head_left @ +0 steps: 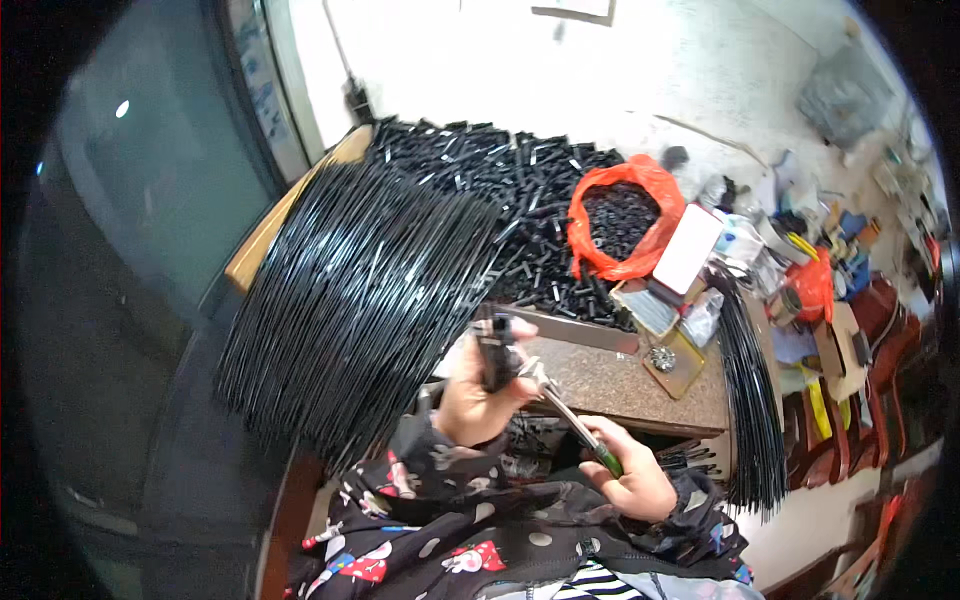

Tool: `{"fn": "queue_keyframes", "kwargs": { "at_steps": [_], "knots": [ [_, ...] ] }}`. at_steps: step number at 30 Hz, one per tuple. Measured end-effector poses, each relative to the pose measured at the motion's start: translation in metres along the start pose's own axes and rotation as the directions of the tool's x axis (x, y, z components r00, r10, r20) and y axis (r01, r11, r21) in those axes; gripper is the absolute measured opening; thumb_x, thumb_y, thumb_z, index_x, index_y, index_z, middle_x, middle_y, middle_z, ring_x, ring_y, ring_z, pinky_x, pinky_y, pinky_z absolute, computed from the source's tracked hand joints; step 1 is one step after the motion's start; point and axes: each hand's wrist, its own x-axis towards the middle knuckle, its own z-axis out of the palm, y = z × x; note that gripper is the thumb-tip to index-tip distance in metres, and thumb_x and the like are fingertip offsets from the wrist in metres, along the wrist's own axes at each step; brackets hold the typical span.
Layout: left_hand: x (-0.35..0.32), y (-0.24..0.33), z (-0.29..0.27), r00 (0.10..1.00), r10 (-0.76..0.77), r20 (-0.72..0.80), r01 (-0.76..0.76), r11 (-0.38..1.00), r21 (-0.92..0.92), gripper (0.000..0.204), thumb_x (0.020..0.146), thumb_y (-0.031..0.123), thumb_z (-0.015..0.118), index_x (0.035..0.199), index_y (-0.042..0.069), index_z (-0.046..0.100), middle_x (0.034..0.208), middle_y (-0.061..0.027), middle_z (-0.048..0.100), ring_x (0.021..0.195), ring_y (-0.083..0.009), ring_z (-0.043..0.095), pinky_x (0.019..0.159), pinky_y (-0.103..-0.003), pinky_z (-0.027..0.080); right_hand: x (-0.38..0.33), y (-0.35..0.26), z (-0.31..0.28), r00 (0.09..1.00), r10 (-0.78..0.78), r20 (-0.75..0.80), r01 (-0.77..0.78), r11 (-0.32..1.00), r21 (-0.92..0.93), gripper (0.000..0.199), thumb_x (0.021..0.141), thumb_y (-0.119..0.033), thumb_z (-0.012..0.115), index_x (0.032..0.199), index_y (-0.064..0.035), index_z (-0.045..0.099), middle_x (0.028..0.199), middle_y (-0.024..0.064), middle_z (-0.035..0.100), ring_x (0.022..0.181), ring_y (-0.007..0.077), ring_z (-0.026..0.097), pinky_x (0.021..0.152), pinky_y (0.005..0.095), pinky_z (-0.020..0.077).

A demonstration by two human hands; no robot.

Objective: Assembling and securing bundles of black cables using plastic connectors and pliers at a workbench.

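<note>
My left hand [475, 400] is closed around a black plastic piece [494, 348], held upright above the table's front edge. Motion blurs its details. My right hand [632, 476] grips a green-handled tool with a long metal shaft [572, 416]. The shaft slants up toward my left hand, its far end close to the fingers there. Whether the tip touches the black piece, I cannot tell. Just left of my left hand spreads a large sheaf of thin black rods [350, 300]. Behind both hands lies a broad heap of short black tubular pieces [530, 190].
A red plastic bag [582, 240] of small black parts sits on the heap's right. Beside it are a white rectangular box [688, 250] and a small tray [676, 372]. More black rods [748, 400] hang over the right edge. Clutter and chairs [880, 350] stand beyond.
</note>
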Motion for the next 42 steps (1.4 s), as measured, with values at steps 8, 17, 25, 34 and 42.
{"fn": "queue_keyframes", "kwargs": {
  "at_steps": [8,17,25,34,42],
  "knots": [
    [-0.004,0.000,-0.018,0.983,0.117,0.140,-0.108,0.992,-0.071,0.027,0.076,0.008,0.063,0.091,0.004,0.041,0.060,-0.0068,0.047,0.050,-0.0153,0.047,0.045,-0.028,0.038,-0.006,0.007,-0.031,0.990,0.038,0.135,-0.103,0.849,0.518,0.027,0.075,-0.011,0.059,0.100,-0.0012,0.053,0.114,0.0116,0.041,0.111,0.0196,0.037,0.096,0.0322,0.0244],
    [-0.002,-0.016,-0.032,0.953,0.008,0.304,0.005,0.999,-0.044,0.032,0.075,0.011,0.066,0.093,0.003,0.042,0.068,-0.0050,0.046,0.056,-0.0138,0.044,0.048,-0.025,0.037,-0.002,-0.004,-0.031,0.885,-0.459,-0.082,0.309,0.711,-0.632,0.028,0.051,-0.007,0.067,0.078,-0.0053,0.058,0.098,0.0051,0.052,0.098,0.0317,0.045,0.084,0.0438,0.0306],
    [-0.002,-0.017,-0.022,0.997,-0.025,0.080,0.030,0.997,-0.066,0.046,0.073,0.031,0.068,0.098,0.003,0.041,0.067,-0.0029,0.047,0.048,-0.0079,0.038,0.043,-0.023,0.034,0.003,-0.016,-0.050,0.719,-0.689,0.086,0.254,0.145,-0.956,0.031,0.058,-0.013,0.067,0.088,-0.0164,0.060,0.102,-0.0022,0.052,0.098,0.0249,0.049,0.092,0.0493,0.0249],
    [-0.009,0.003,-0.024,0.999,-0.033,-0.039,0.031,0.998,-0.053,0.052,0.070,0.043,0.067,0.089,0.000,0.047,0.064,-0.0051,0.052,0.051,-0.0102,0.047,0.046,-0.022,0.037,0.012,-0.005,-0.050,0.883,-0.434,0.179,0.458,0.879,-0.132,0.027,0.074,-0.011,0.063,0.093,0.0050,0.056,0.099,0.0199,0.057,0.076,0.0320,0.060,0.067,0.0331,0.0497],
    [0.002,-0.006,0.000,1.000,-0.007,-0.020,0.006,0.999,-0.054,0.042,0.079,0.036,0.060,0.093,-0.002,0.048,0.072,-0.0068,0.053,0.049,-0.0053,0.041,0.043,-0.019,0.030,-0.008,0.045,0.010,0.700,0.264,0.664,-0.708,0.382,0.595,0.018,0.080,-0.012,0.058,0.094,-0.0048,0.049,0.072,0.0154,0.058,0.054,0.0243,0.059,0.040,0.0314,0.0450]
  ]
}}
